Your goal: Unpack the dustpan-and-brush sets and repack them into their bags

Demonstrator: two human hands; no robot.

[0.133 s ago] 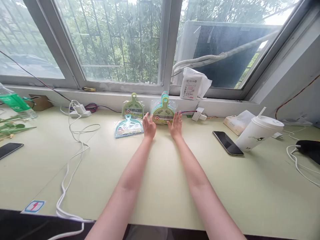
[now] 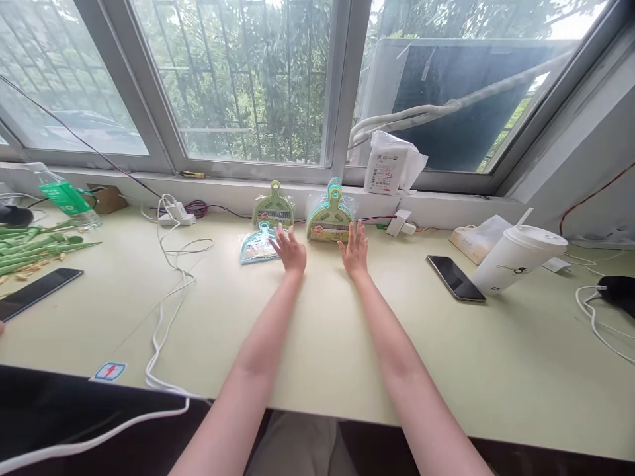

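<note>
Bagged dustpans come as one separate green dustpan (image 2: pixel 274 210), one separate blue dustpan (image 2: pixel 260 246), and one stack of dustpans (image 2: pixel 331 217) too overlapped to count. The bench (image 2: pixel 327 330) also carries two smartphones, a left smartphone (image 2: pixel 42 293) and a right smartphone (image 2: pixel 455 277), one lidded cup (image 2: pixel 516 258) with one straw (image 2: pixel 524 217), one plastic bottle (image 2: pixel 67 198), one tissue pack (image 2: pixel 469 243), and one warning sticker (image 2: pixel 110 371).

Head-level view, forward and down over the table (image 2: pixel 327 344)
</note>
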